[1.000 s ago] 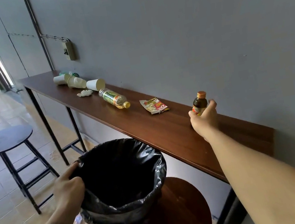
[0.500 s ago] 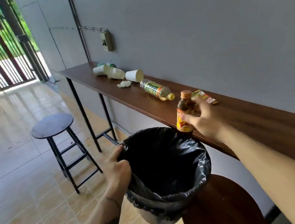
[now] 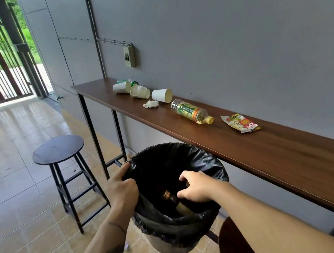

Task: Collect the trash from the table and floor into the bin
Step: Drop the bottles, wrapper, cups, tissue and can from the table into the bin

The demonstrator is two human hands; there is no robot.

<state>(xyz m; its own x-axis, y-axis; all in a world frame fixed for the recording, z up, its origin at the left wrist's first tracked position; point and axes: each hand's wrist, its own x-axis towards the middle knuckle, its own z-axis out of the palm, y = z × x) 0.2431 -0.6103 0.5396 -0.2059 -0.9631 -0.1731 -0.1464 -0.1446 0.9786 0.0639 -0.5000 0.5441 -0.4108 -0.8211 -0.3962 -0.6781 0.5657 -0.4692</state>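
While the left hand [image 3: 122,191] grips the rim of the bin [image 3: 201,215], the right hand [image 3: 196,186] hangs over its opening with fingers loosely spread, holding nothing

Along the grey wall runs a narrow wooden table [image 3: 276,152], and on it lie three paper cups [image 3: 162,95] on their sides, a crumpled tissue [image 3: 151,104], a plastic bottle [image 3: 191,111] and a snack wrapper [image 3: 241,123]; a black stool [image 3: 58,149] stands on the tiled floor to the left, and the bin sits close against the table edge. A small brown bottle [image 3: 170,198] lies inside the black liner, just below and left of the right hand's fingertips, not touching them. Its lower part is lost in the dark of the bag, and a second stool [image 3: 235,247] at the bottom is cut off by the frame
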